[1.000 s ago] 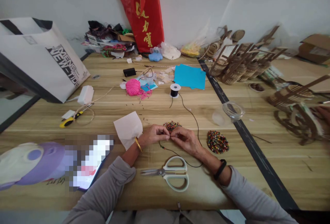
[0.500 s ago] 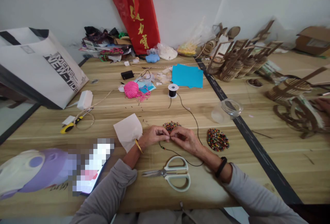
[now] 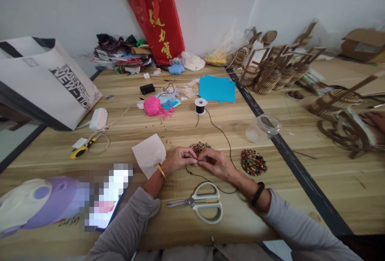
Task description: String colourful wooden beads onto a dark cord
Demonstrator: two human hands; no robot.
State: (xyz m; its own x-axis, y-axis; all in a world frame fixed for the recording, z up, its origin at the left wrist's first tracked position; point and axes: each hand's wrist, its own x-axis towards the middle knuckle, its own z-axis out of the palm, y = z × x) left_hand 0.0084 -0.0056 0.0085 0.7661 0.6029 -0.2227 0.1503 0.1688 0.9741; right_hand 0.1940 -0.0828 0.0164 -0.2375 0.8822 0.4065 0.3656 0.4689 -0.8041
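My left hand [image 3: 182, 159] and my right hand [image 3: 217, 163] meet fingertip to fingertip above the table, both closed in a pinch. A thin black cord [image 3: 215, 187] comes out below the left fingers, carries a few small beads [image 3: 190, 172], and loops under my right wrist. What lies between the right thumb and finger is too small to make out. Just behind the fingertips is a pile of loose multicoloured beads [image 3: 199, 147]. To the right of my right hand lies a coil of strung beads [image 3: 254, 162]. Scissors [image 3: 192, 201] with white handles rest in front of my hands.
A spool [image 3: 200, 107] of black cord stands behind the bead pile. White paper [image 3: 148, 152] lies by my left wrist, a phone [image 3: 110, 197] farther left. A clear jar [image 3: 255, 130] lies right. Pink yarn [image 3: 152, 106], blue sheets [image 3: 217, 89] and woven baskets [image 3: 270, 78] are farther back.
The view has shifted very slightly. Both hands keep their pinch at nearly the same spot, and the cord, beads and scissors stay where they were.
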